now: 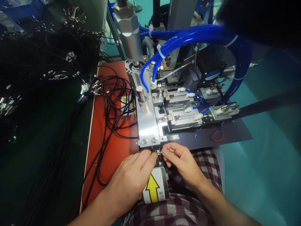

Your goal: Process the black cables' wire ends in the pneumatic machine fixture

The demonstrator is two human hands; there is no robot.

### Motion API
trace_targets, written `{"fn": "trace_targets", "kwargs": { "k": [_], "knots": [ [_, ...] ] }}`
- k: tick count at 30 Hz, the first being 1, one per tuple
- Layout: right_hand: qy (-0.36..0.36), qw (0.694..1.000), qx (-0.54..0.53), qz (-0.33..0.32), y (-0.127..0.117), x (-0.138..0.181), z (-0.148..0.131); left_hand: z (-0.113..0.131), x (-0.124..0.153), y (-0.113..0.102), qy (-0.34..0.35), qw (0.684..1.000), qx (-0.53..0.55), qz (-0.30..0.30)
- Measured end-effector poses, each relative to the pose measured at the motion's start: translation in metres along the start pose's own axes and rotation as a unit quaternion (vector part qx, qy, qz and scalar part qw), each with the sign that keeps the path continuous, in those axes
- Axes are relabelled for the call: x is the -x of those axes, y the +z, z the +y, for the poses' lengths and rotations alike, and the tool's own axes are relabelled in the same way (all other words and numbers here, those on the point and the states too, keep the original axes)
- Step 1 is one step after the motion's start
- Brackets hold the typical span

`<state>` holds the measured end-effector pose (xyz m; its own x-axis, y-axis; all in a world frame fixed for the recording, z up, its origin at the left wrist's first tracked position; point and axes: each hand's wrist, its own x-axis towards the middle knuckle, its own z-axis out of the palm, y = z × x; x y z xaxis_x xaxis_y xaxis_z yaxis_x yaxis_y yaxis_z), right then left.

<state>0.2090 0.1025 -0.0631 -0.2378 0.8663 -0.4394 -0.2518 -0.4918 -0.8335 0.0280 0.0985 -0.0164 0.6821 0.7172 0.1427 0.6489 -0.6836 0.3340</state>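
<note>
Down at the front edge of the machine, my left hand [134, 175] is closed, thumb and fingertips pressed around a small metal connector [158, 152]. A tiny red wire [160, 156] sticks out beside the connector. Facing it from the right, my right hand [177, 155] pinches a thin wire at the connector's right side; most of that wire is hidden by the fingers. Just above both hands is the machine's metal plate [148, 125] with two bolts. Under my left wrist lies a white label with a yellow arrow [153, 188].
Black cables [115, 103] lie coiled on the red board [101, 157] to the left. Bundles of cables with metal ends [89, 89] fill the dark table beyond. Blue air hoses [195, 34] arch over pneumatic cylinders [185, 121]. A red wire loop [217, 135] rests on the dark base plate.
</note>
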Motion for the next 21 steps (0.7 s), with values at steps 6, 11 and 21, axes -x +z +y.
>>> {"fn": "trace_targets", "kwargs": {
  "k": [6, 11, 21],
  "knots": [
    [0.010, 1.000, -0.027, -0.010, -0.0004, -0.0006, 0.0017, 0.0015, -0.0021, -0.0009, -0.004, 1.000, -0.001, 0.007],
    [0.011, 0.999, -0.030, -0.006, 0.0008, -0.0011, 0.0021, 0.0011, -0.0014, -0.0005, -0.001, 1.000, -0.008, 0.018],
    [-0.013, 0.999, 0.042, 0.023, 0.0055, 0.0028, -0.0046, 0.0017, -0.0025, -0.0007, -0.004, 1.000, -0.015, 0.022]
  ]
}}
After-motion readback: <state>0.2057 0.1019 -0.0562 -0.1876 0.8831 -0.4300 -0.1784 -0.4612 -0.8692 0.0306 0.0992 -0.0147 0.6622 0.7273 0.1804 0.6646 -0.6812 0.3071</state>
